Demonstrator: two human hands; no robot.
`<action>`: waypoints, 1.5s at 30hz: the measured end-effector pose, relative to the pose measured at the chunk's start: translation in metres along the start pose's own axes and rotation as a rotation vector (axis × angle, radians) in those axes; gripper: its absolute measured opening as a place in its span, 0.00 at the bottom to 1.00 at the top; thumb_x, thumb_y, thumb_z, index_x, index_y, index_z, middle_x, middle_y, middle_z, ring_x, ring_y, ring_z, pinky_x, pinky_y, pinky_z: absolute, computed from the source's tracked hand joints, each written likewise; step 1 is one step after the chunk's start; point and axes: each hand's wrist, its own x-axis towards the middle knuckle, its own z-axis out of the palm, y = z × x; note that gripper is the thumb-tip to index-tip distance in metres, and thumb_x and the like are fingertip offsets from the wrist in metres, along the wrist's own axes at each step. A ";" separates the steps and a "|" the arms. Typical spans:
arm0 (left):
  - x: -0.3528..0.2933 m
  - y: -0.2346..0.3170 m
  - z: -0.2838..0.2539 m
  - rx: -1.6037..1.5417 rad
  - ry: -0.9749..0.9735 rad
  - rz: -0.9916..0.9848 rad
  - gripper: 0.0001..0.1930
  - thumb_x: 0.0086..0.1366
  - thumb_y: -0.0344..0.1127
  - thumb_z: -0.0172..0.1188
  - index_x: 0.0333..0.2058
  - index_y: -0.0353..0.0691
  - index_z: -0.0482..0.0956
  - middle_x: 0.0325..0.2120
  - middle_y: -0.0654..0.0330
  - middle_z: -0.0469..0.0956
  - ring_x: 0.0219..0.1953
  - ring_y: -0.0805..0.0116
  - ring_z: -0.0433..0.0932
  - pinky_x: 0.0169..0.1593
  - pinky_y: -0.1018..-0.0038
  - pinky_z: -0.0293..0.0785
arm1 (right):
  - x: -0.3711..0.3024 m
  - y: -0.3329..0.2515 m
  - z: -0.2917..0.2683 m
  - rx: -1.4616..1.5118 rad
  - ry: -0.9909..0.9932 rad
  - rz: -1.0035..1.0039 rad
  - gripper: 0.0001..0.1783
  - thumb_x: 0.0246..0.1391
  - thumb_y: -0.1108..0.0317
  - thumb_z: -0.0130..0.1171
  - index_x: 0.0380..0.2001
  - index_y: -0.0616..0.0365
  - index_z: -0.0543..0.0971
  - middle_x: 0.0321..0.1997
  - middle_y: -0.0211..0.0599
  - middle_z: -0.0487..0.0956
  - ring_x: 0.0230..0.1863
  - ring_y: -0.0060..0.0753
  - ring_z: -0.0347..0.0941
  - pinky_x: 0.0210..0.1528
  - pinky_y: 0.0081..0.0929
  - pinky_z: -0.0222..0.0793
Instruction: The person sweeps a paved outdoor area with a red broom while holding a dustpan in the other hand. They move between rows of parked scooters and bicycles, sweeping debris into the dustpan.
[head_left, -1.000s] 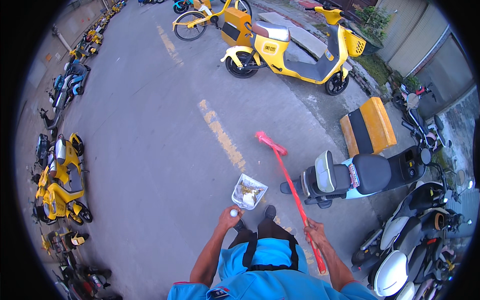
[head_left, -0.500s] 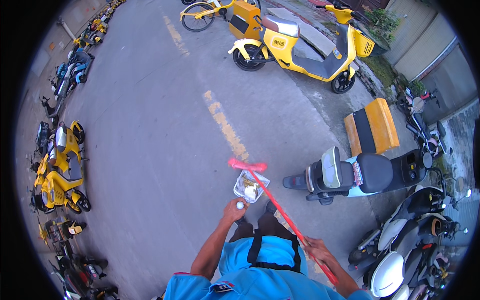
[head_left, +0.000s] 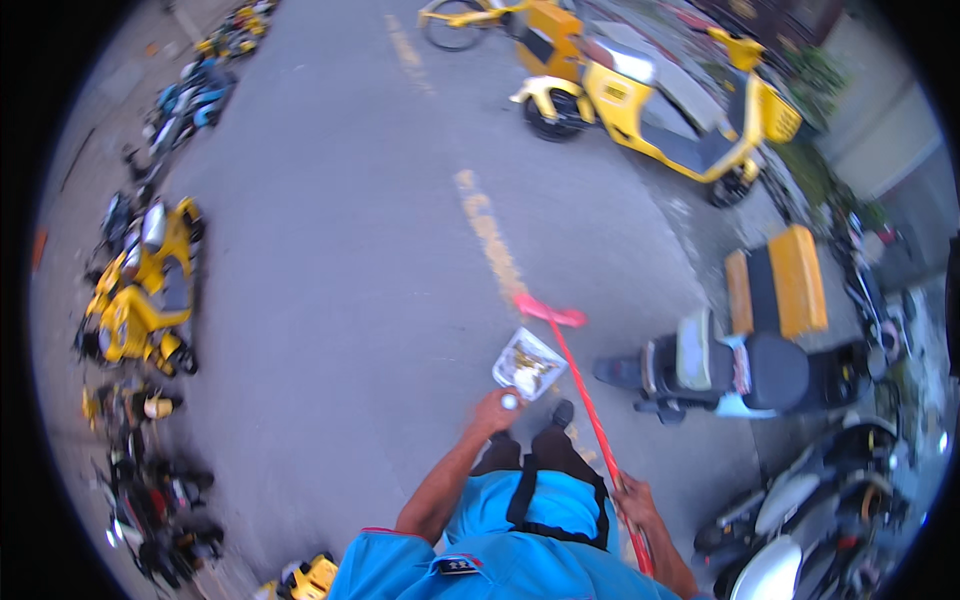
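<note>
Holding broom (head_left: 584,391) and dustpan (head_left: 529,364), dark-seated scooter (head_left: 777,372) near, orange box (head_left: 800,285) beyond

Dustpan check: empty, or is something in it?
Not empty. The dustpan holds brownish debris and a whitish clump, with pale pan showing around them. Blur hides how deep it lies.

The left hand (head_left: 491,412) is curled in a grip, its bare forearm (head_left: 440,483) lying behind and left of the fingers (head_left: 497,397), while the right hand (head_left: 636,498) is curled also, its forearm (head_left: 667,548) behind and right of its fingers.
</note>
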 end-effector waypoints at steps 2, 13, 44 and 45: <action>-0.007 0.001 0.001 0.045 0.044 0.076 0.21 0.52 0.53 0.63 0.43 0.52 0.82 0.39 0.54 0.82 0.46 0.50 0.80 0.48 0.58 0.76 | -0.007 0.007 0.003 -0.280 -0.012 -0.029 0.24 0.55 0.75 0.56 0.57 0.58 0.72 0.20 0.36 0.75 0.16 0.23 0.69 0.19 0.28 0.68; -0.009 0.024 0.016 0.043 -0.001 0.078 0.24 0.53 0.46 0.59 0.51 0.50 0.77 0.46 0.49 0.79 0.50 0.49 0.77 0.50 0.53 0.73 | 0.066 -0.078 0.006 -0.480 -0.250 -0.175 0.22 0.56 0.72 0.55 0.56 0.57 0.72 0.19 0.34 0.74 0.16 0.23 0.68 0.19 0.28 0.66; -0.089 -0.110 -0.076 -0.395 0.531 0.077 0.12 0.53 0.39 0.62 0.34 0.40 0.80 0.29 0.48 0.81 0.38 0.47 0.80 0.40 0.54 0.74 | 0.113 -0.198 0.206 -0.912 -0.684 -0.431 0.18 0.60 0.64 0.52 0.52 0.56 0.75 0.18 0.31 0.73 0.16 0.23 0.65 0.17 0.29 0.60; -0.096 -0.123 -0.080 -0.405 0.589 0.056 0.12 0.53 0.38 0.62 0.35 0.40 0.80 0.30 0.47 0.80 0.38 0.47 0.80 0.40 0.54 0.74 | 0.113 -0.200 0.215 -0.928 -0.700 -0.437 0.18 0.60 0.64 0.52 0.52 0.56 0.75 0.18 0.30 0.73 0.16 0.23 0.65 0.17 0.29 0.60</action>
